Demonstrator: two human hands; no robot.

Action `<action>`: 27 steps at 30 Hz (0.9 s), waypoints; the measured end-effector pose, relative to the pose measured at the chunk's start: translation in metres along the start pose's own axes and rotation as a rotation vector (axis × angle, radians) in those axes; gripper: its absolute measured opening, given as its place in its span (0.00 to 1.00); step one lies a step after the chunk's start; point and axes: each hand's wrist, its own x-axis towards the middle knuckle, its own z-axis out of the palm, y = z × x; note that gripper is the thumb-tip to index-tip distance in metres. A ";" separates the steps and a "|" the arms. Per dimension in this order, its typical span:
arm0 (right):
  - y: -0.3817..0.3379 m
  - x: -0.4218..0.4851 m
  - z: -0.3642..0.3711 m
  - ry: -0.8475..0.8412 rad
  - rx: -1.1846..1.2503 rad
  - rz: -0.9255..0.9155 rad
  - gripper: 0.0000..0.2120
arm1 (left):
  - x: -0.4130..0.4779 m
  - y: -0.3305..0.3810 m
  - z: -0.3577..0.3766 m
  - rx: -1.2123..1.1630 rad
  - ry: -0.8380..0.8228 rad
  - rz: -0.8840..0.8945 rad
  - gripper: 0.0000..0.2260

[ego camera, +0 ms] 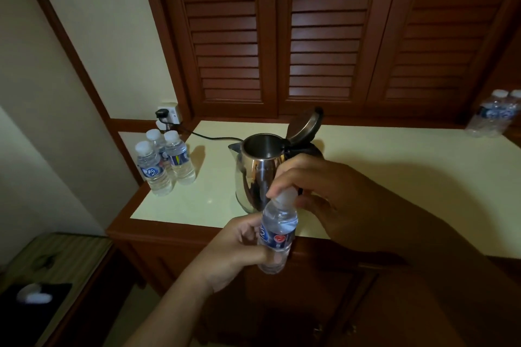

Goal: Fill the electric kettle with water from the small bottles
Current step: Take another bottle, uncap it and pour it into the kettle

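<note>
A steel electric kettle [258, 175] stands on the pale countertop [394, 177] with its lid [304, 125] hinged up and open. In front of it, over the counter's near edge, my left hand [236, 251] grips the body of a small clear water bottle [277, 236] with a blue label, held upright and slightly tilted. My right hand [315, 200] comes from the right and pinches the bottle's white cap [286, 196] between fingers and thumb. Water fills most of the held bottle.
Three capped small bottles [165, 163] stand at the counter's left end. The kettle's black cord [208, 136] runs to a wall socket [167, 115]. More bottles [493, 117] sit at the far right. Louvred wooden doors rise behind; a low bench [56, 262] lies lower left.
</note>
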 end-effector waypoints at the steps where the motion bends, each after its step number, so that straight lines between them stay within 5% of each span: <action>1: 0.000 0.002 0.005 0.018 -0.020 0.019 0.20 | 0.000 0.000 -0.005 0.028 0.015 0.005 0.17; 6: 0.006 0.003 0.037 0.254 -0.074 0.142 0.17 | 0.001 -0.006 -0.028 0.144 0.076 0.027 0.17; 14: 0.040 -0.012 0.089 0.628 0.162 0.496 0.13 | -0.002 -0.022 -0.042 0.113 0.272 0.073 0.20; 19: 0.097 -0.024 0.117 0.558 -0.066 0.694 0.12 | -0.008 -0.024 -0.052 0.155 0.382 0.111 0.18; 25: 0.134 -0.024 0.136 0.452 -0.292 0.616 0.03 | -0.010 -0.011 -0.065 0.210 0.488 0.124 0.17; 27: 0.136 -0.023 0.138 0.331 -0.425 0.660 0.11 | -0.008 -0.004 -0.068 0.236 0.524 0.128 0.17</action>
